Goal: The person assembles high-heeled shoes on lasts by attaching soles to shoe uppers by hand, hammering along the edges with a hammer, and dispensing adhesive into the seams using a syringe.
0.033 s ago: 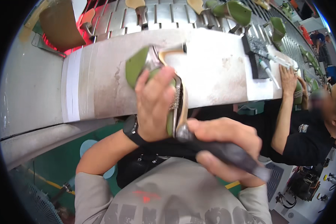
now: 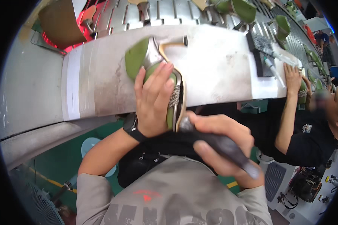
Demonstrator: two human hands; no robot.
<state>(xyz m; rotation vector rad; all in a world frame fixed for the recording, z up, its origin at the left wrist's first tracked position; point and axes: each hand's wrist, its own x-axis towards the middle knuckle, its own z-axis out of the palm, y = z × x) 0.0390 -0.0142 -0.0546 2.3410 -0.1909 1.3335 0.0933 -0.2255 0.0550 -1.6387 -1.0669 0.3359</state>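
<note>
At the near edge of the pale bench, seen in the head view, a green high-heeled shoe lies on its side between the two hands, its back part over the bench top and its toe end overhanging the edge. Its heel points to the right, away from the palm, and the tan sole faces the right-hand side. The left hand grasps the shoe from its left, fingers spread across the green inner side, just beside the glittering band; a black watch sits on that wrist. The right hand, below and to the right of the shoe, is closed around a dark-handled tool, whose blurred metal end is at the sole's edge near the toe; whether it touches cannot be told. Farther right, a dark box stands on the bench, and a co-worker's hand is at another green shoe. Beyond the bench, more shoe parts line a slatted metal conveyor.
</note>
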